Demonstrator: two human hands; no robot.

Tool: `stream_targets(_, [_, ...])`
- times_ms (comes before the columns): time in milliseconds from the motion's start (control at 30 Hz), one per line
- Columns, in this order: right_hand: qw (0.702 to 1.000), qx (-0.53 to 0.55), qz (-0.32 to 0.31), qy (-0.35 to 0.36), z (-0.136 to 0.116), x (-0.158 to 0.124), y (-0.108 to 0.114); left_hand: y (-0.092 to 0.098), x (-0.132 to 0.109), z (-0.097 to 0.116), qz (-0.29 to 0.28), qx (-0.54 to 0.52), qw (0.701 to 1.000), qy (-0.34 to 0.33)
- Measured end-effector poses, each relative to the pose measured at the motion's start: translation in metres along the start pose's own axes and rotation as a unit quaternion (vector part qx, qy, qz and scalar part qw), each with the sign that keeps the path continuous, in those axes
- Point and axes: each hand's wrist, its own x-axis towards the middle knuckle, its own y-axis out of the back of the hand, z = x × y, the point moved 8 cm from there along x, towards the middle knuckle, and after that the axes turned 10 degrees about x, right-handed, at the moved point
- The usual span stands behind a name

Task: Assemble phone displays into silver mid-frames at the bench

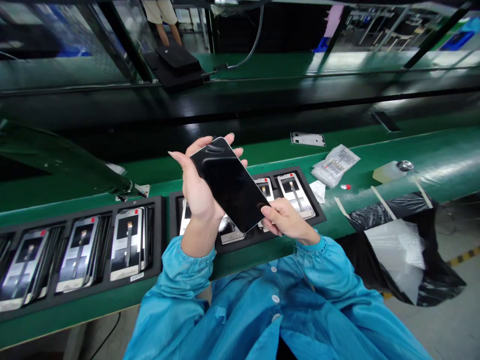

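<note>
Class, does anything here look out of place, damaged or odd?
Possibly the black screen: wavy highlights mark its upper end while its middle looks smooth, though they may be reflections. A small red piece lies loose on the green bench.

Green bench (442,155), R side: btl (385,173) w/ yellowish liq, metal top; plastic pkts (335,165) to its L; small red/wht item (345,187) nr pkts; blk bag (444,285) at front edge, 3 tape strips (383,203), translucent sheets (392,255) in it; beyond: grey cable (257,41), person (161,12) in lt shorts

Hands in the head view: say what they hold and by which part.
A dark phone screen: the left hand supports its upper part from behind; the right hand grips its lower right corner.
</note>
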Motion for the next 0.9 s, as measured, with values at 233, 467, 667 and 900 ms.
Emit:
stream_targets(233, [0.995,0.091,-0.040,-0.032,0.025,0.010,-0.026,0.009,0.000,-0.004,0.021,0.028,0.999,-0.014])
stream_targets(467, [0.986,0.134,-0.076,-0.060,0.030,0.011,-0.038,0.010,0.001,-0.008,0.021,0.007,0.999,-0.025])
stream_targets(667, [0.988,0.135,-0.036,-0.059,0.028,0.017,-0.047,0.009,-0.003,0.005,0.105,-0.081,0.991,0.001])
stream_targets(900, [0.998,0.054,0.012,-0.003,0.004,0.011,-0.009,0.013,-0.004,0.008,0.086,-0.108,0.990,0.038])
